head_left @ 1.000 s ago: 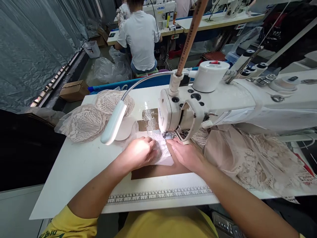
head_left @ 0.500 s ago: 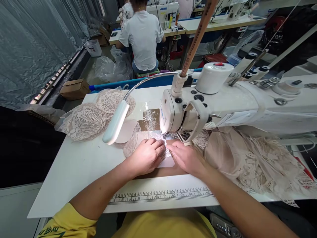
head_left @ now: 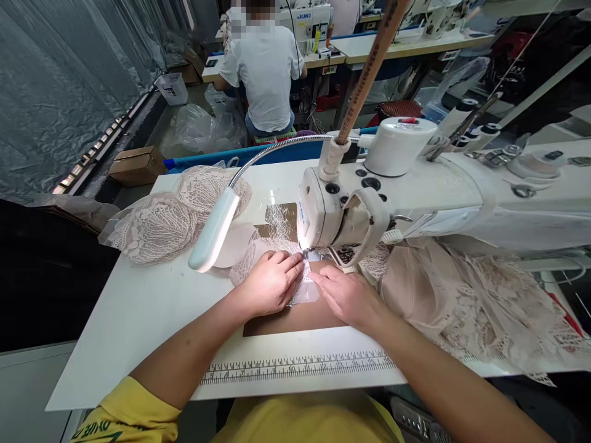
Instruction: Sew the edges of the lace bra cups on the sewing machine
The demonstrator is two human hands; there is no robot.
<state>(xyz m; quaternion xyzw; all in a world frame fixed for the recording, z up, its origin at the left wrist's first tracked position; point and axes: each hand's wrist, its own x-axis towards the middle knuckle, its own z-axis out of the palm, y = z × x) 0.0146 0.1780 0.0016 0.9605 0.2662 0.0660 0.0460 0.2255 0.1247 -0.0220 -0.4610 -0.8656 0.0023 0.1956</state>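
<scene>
Lace piece: laid flat under the needle end of the sewing machine (head_left: 323, 209), toward the middle of the bench (head_left: 138, 332); the lace piece (head_left: 247, 261) is partly covered by the left hand, and its far side is spread toward the bench's left edge.
Left hand: the left hand (head_left: 274, 282) is rested on the lace with fingers bent and bunched beside the needle area; whether any cloth is pinched beneath cannot be told.
Right hand: the right hand (head_left: 344, 295) is set just right of the needle area, forefinger pointed at the lace's edge; whether a fold is gripped by it cannot be told.
Brown panel: the brown panel (head_left: 295, 321) is seen under and in front of both hands, back from the bench's front edge.
Ruler strip: the ruler strip (head_left: 300, 369) is run along the front edge.
Lace cups: two stacks of lace cups (head_left: 154, 224) are placed near the back left corner.
Lamp: the lamp (head_left: 215, 231) is hung between these cups and the machine.
Lace pile: the lace pile (head_left: 489, 301) is heaped toward the bench's right end.
Beyond the back edge: a person in a white shirt (head_left: 265, 77) is seated, back turned.
</scene>
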